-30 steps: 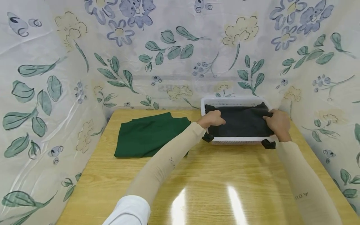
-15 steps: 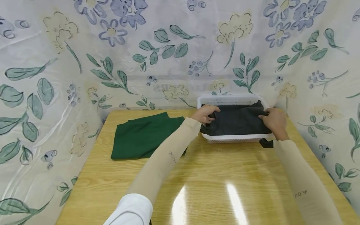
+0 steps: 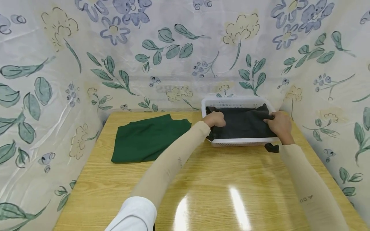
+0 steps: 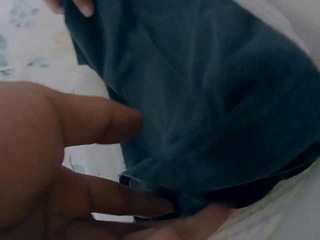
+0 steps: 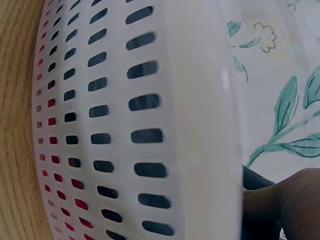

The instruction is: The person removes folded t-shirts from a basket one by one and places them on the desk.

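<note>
A white plastic basket with perforated sides stands at the back right of the table. Folded black cloth lies in it, and a dark end hangs outside near the front right corner. My left hand is at the cloth's left side. In the left wrist view its thumb stands apart from the outstretched fingers, which touch the cloth's edge. With my right hand I pinch the cloth at the basket's right end; in the right wrist view the basket wall hides most of that hand.
Folded green cloth lies at the back left of the wooden table. Something red shows through the basket's lower holes. A floral sheet hangs behind the table and along both sides.
The cloth end that hung over the basket's front left corner is now inside the rim, moved by my left hand. My right hand keeps its hold at the right end.
</note>
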`<state>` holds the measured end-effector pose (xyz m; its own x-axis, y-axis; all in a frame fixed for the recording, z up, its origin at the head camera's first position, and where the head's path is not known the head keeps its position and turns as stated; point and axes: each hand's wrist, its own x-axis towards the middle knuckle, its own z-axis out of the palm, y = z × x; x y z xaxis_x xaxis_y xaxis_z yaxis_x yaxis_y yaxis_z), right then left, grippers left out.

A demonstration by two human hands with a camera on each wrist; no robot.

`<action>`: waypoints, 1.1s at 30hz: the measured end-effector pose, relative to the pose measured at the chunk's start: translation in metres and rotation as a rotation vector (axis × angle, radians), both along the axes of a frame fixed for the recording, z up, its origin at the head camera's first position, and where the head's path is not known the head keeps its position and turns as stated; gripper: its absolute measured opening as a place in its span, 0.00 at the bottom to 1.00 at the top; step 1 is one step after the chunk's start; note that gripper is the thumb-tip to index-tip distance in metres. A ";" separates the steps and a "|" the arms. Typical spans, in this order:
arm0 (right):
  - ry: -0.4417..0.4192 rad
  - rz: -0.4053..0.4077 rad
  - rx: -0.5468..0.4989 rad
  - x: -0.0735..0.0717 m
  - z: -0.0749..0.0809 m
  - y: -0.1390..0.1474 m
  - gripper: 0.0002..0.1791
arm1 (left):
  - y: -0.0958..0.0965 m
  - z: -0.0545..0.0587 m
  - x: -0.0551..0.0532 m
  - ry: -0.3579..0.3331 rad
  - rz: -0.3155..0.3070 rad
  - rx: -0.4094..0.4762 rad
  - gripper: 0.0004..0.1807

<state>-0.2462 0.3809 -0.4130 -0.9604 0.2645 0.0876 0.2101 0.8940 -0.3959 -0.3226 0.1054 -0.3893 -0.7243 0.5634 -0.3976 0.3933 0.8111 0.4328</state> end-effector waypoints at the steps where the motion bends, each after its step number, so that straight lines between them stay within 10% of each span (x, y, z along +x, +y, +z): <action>1: -0.003 -0.001 0.002 0.000 0.000 0.000 0.23 | 0.001 0.001 -0.001 0.018 -0.020 -0.044 0.18; 12: -0.005 -0.021 -0.002 -0.001 0.000 -0.003 0.22 | 0.011 -0.003 -0.022 -0.132 0.003 -0.108 0.34; 19: -0.014 -0.020 -0.014 0.000 -0.004 -0.003 0.23 | 0.007 -0.015 -0.018 -0.267 0.204 0.228 0.43; 26: 0.041 -0.014 -0.037 0.001 -0.009 -0.004 0.22 | -0.010 -0.018 -0.018 -0.385 0.438 0.580 0.23; 33: 0.128 0.037 -0.013 -0.001 -0.009 -0.005 0.20 | -0.012 -0.014 -0.021 -0.726 0.685 0.950 0.22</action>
